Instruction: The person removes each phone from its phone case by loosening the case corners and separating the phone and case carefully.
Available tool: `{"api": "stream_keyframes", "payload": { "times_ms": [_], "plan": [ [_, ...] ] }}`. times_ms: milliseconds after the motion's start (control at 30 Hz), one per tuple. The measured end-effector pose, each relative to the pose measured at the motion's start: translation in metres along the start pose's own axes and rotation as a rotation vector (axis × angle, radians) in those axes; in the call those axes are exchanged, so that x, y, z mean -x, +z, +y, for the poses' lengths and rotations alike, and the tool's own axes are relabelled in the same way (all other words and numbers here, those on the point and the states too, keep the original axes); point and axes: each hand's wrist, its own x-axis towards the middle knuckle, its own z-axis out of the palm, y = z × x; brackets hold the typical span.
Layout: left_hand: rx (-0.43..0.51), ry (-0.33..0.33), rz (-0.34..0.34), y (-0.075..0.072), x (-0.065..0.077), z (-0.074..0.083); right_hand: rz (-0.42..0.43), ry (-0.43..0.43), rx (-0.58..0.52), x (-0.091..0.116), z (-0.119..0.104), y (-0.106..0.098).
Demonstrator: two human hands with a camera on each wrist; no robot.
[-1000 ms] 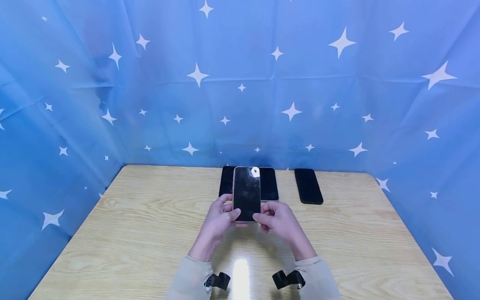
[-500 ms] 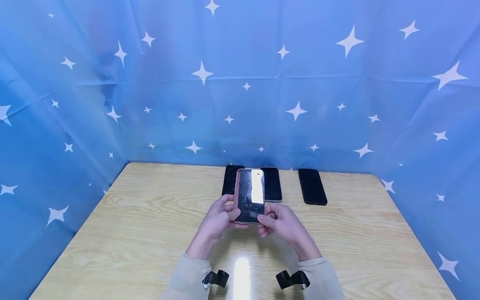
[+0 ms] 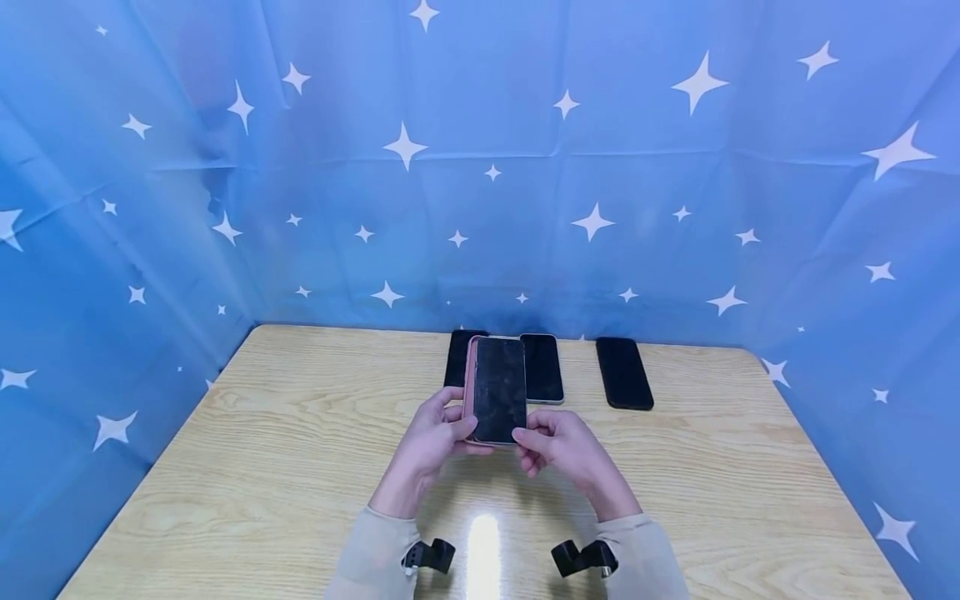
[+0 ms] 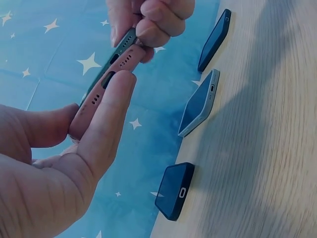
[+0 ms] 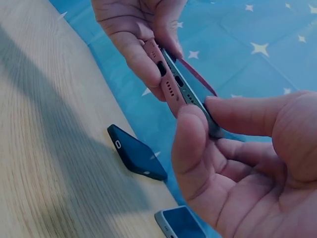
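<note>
Above the table, a dark-screened smartphone sits partly out of its pink phone case. A strip of the case's inside shows along the phone's left side. My left hand grips the case, thumb on the front at the lower left and fingers behind. With thumb and fingers, my right hand pinches the phone's lower right corner. In the left wrist view, the greenish phone edge stands apart from the case's bottom wall. The right wrist view shows the phone lifted beside the case.
Behind my hands, a black phone and a light-edged phone lie near the wooden table's back edge, both partly covered. Another black phone lies farther right. A blue curtain with white stars hangs around the table.
The phone has shifted right relative to the pink case, baring a widening strip of the case at the left. Both hands keep their holds. The camera view has turned slightly.
</note>
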Motion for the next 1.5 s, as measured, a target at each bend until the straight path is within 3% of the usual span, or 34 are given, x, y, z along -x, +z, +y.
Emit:
{"api": "stream_keyframes", "payload": {
  "times_ms": [467, 633, 867, 1500],
  "plan": [
    [-0.013, -0.049, 0.039, -0.008, 0.0, 0.004, 0.049, -0.017, -0.119, -0.001, 0.007, -0.002],
    [0.003, -0.052, 0.028, -0.015, -0.001, 0.003, 0.063, -0.042, -0.121, 0.0, 0.01, -0.003],
    [-0.019, -0.075, 0.065, -0.028, -0.005, 0.005, 0.103, -0.024, -0.106, 0.001, 0.013, -0.003],
    [-0.198, -0.055, 0.176, -0.056, -0.012, 0.016, 0.121, -0.001, -0.096, 0.002, 0.022, 0.001]
  ]
}}
